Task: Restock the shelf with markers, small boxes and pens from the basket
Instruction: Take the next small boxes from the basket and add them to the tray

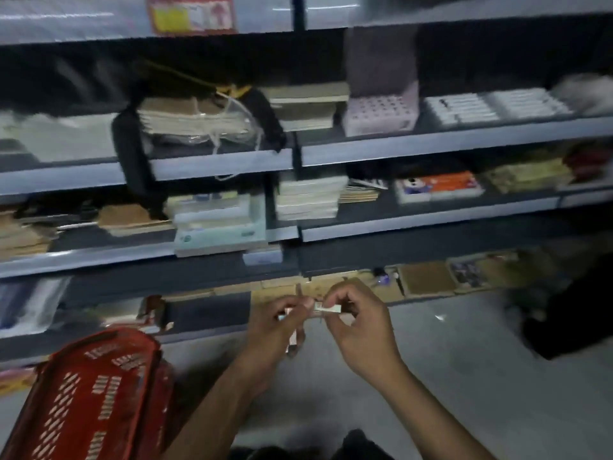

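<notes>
Both hands — left [282, 322] and right [356, 322] — pinch a small pale item [326, 308] not yet shelved, the basket [96, 390] beside them — restocking looks unfinished.

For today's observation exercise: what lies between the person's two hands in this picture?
In the head view, a small white item, too blurred to identify, bridges the gap: the left hand and right hand each pinch an end of it, in front of the lowest shelf.

The basket [89, 393] looked like red slotted plastic, the shelf [431, 151] edges smooth, painted grey, faintly glossy.
</notes>
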Action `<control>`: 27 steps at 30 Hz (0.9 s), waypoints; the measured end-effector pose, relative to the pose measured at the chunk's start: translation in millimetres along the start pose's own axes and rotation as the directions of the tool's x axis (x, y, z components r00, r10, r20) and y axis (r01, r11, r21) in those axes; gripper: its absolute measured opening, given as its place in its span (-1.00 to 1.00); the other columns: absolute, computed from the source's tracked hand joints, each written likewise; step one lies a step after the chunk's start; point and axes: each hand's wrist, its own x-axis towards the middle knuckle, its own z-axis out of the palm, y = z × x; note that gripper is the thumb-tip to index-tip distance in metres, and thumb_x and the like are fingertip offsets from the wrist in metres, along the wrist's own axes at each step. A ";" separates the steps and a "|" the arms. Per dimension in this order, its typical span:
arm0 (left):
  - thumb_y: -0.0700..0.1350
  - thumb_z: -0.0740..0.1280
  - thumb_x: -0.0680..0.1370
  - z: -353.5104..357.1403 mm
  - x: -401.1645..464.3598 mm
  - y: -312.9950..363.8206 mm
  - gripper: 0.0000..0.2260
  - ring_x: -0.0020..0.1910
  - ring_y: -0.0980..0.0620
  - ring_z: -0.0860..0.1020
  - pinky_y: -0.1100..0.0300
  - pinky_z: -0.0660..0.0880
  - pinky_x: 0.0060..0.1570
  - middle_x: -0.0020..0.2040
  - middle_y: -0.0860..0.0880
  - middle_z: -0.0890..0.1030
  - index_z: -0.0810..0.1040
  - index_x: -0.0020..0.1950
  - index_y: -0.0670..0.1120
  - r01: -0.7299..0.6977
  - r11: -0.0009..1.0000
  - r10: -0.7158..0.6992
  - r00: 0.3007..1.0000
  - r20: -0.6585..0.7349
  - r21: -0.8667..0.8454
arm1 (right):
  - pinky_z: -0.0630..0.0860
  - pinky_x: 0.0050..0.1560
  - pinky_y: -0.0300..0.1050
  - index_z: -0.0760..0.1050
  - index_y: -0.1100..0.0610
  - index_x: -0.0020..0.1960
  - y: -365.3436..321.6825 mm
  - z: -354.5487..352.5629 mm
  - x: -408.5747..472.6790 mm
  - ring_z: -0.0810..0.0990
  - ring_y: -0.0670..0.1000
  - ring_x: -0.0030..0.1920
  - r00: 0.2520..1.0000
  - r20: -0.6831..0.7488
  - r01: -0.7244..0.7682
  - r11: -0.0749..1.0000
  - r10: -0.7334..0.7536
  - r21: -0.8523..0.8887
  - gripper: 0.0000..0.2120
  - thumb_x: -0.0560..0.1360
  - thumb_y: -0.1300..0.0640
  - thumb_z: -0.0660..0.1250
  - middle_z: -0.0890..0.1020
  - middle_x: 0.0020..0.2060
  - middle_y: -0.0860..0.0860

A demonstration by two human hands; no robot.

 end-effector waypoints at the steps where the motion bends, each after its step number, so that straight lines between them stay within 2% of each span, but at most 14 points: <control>1: 0.11 0.45 0.53 28.2 4.0 1.8 -0.75 -0.43 0.00 0.47 0.20 0.34 -0.46 -0.39 -0.04 0.56 0.74 0.00 -0.06 -0.011 1.000 0.010 0.999 0.030 0.019 | 0.61 -0.05 0.03 0.54 0.03 -0.12 10.2 -26.1 -2.0 0.63 0.01 -0.08 0.999 -0.034 -0.010 1.000 0.010 0.003 -0.68 0.41 0.45 0.44 0.59 -0.14 -0.11; 4: -0.02 0.42 0.62 104.6 12.0 9.9 -0.83 -0.44 0.03 0.48 0.20 0.35 -0.47 -0.36 0.06 0.61 0.74 0.01 -0.09 -0.070 0.994 0.057 0.988 0.146 0.083 | 0.60 -0.02 -0.11 0.55 0.04 -0.09 34.0 -98.7 -9.3 0.64 0.02 -0.07 0.992 -0.116 -0.056 0.998 0.056 0.009 -0.74 0.44 0.38 0.48 0.62 -0.14 -0.08; 6: -0.04 0.41 0.64 149.3 16.0 17.2 -0.84 -0.43 0.03 0.50 0.20 0.38 -0.46 -0.35 0.04 0.63 0.74 0.03 -0.08 -0.101 0.987 0.075 0.976 0.204 0.123 | 0.59 0.02 -0.17 0.56 0.04 -0.05 47.5 -141.7 -15.1 0.65 0.02 -0.04 0.984 -0.147 -0.094 0.995 0.097 0.022 -0.78 0.48 0.32 0.49 0.64 -0.12 -0.09; 10: 0.00 0.44 0.62 225.2 28.7 31.0 -0.86 -0.40 0.05 0.52 0.20 0.42 -0.42 -0.31 0.06 0.65 0.75 0.04 -0.03 -0.160 0.971 0.100 0.948 0.303 0.180 | 0.62 0.06 -0.04 0.58 -0.01 -0.03 72.4 -211.4 -18.6 0.66 -0.02 -0.02 0.959 -0.227 -0.173 0.985 0.170 0.008 -0.84 0.51 0.23 0.48 0.67 -0.11 -0.13; 13: 0.00 0.45 0.61 273.3 46.1 39.8 -0.88 -0.41 0.06 0.53 0.18 0.43 -0.42 -0.33 0.04 0.66 0.75 0.03 0.00 -0.207 0.954 0.113 0.918 0.380 0.218 | 0.60 0.00 -0.07 0.60 -0.04 -0.05 87.8 -254.4 -10.5 0.65 -0.05 -0.05 0.945 -0.284 -0.185 0.981 0.163 -0.054 -0.83 0.49 0.20 0.50 0.67 -0.14 -0.15; 16: -0.06 0.48 0.59 317.3 71.9 47.7 -0.92 -0.43 0.03 0.51 0.21 0.41 -0.43 -0.37 -0.04 0.63 0.76 0.02 -0.01 -0.201 0.959 0.103 0.904 0.415 0.199 | 0.59 -0.05 -0.07 0.62 -0.11 0.00 103.9 -295.2 7.4 0.65 -0.04 -0.05 0.948 -0.280 -0.185 0.978 0.151 -0.099 -0.81 0.51 0.17 0.50 0.67 -0.10 -0.16; 18: -0.07 0.49 0.58 345.6 92.4 54.5 -0.94 -0.43 0.01 0.51 0.20 0.42 -0.43 -0.37 -0.08 0.63 0.76 0.01 0.00 -0.217 0.958 0.118 0.895 0.430 0.189 | 0.57 -0.05 -0.16 0.65 -0.14 0.06 114.3 -321.9 26.8 0.64 -0.06 -0.03 0.952 -0.261 -0.198 0.972 0.160 -0.125 -0.78 0.53 0.17 0.48 0.67 -0.06 -0.19; 20: -0.06 0.50 0.58 372.3 117.0 63.1 -0.96 -0.40 0.04 0.54 0.21 0.46 -0.41 -0.27 -0.03 0.69 0.76 0.00 0.03 -0.237 0.953 0.135 0.891 0.433 0.189 | 0.54 -0.04 -0.27 0.67 -0.15 0.09 124.6 -347.1 52.3 0.63 -0.10 0.01 0.959 -0.244 -0.190 0.968 0.146 -0.165 -0.78 0.56 0.17 0.47 0.66 -0.04 -0.23; 22: -0.04 0.49 0.58 398.2 145.9 73.8 -0.94 -0.32 0.12 0.61 0.25 0.49 -0.35 -0.17 0.06 0.73 0.75 0.03 0.08 -0.261 0.946 0.155 0.886 0.437 0.194 | 0.56 -0.04 -0.21 0.67 -0.13 0.07 136.7 -371.4 82.9 0.63 -0.10 0.00 0.961 -0.240 -0.186 0.964 0.138 -0.190 -0.82 0.56 0.15 0.48 0.66 -0.05 -0.22; 25: -0.02 0.47 0.59 436.2 190.1 96.9 -0.91 -0.04 0.17 0.69 0.29 0.57 -0.16 -0.03 0.20 0.73 0.74 0.08 0.11 -0.321 0.921 0.205 0.880 0.429 0.219 | 0.60 0.00 -0.06 0.65 -0.12 0.07 154.1 -408.3 129.2 0.64 -0.10 0.01 0.953 -0.256 -0.216 0.956 0.161 -0.200 -0.82 0.55 0.14 0.49 0.66 -0.04 -0.19; 27: -0.04 0.48 0.59 460.6 214.2 116.6 -0.93 -0.05 0.21 0.67 0.33 0.57 -0.14 -0.05 0.20 0.73 0.74 0.05 0.08 -0.336 0.918 0.229 0.883 0.409 0.210 | 0.60 0.02 -0.03 0.63 -0.11 0.07 160.4 -432.1 156.5 0.63 -0.11 0.02 0.951 -0.259 -0.223 0.954 0.168 -0.199 -0.82 0.54 0.14 0.49 0.66 -0.03 -0.20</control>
